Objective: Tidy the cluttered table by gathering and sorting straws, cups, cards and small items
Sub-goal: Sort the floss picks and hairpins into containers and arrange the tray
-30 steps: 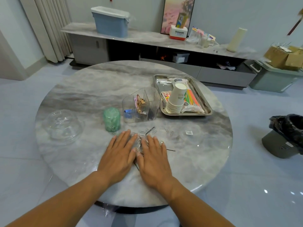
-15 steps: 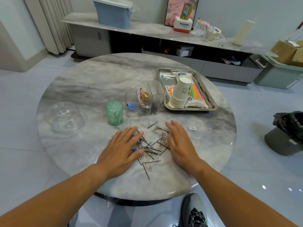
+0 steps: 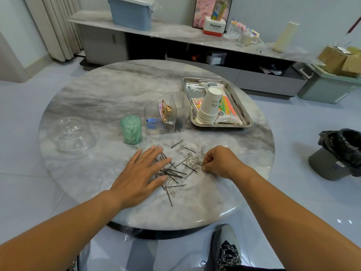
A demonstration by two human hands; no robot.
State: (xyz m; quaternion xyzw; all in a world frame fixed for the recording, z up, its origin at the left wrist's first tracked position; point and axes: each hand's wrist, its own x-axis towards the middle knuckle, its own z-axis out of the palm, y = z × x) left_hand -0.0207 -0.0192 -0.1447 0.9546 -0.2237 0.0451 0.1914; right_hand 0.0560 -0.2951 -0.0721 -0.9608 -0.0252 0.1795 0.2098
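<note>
A loose heap of paper clips and black hairpins (image 3: 182, 167) lies on the near part of the round marble table (image 3: 97, 98). My left hand (image 3: 140, 173) lies flat with straight fingers on the heap's left side. My right hand (image 3: 219, 162) sits at the heap's right edge, fingers curled and pinching at the clips there. Behind the heap stand a green jar (image 3: 131, 129) and a clear ribbed organiser (image 3: 168, 113) with small items. A steel tray (image 3: 190, 85) holds stacked paper cups (image 3: 210, 105), coloured straws (image 3: 226, 105) and cards (image 3: 196, 103).
A clear domed lid (image 3: 71, 133) rests at the table's left. A black-lined waste bin (image 3: 341, 153) stands on the floor to the right. A long sideboard (image 3: 175, 34) with a blue box runs along the back wall. My shoe (image 3: 226, 249) shows under the table's near edge.
My hands, pressed together over the heap a second ago, have spread apart and uncovered the clips and pins. The right hand has gone from flat to curled, pinching at the heap's right edge.
</note>
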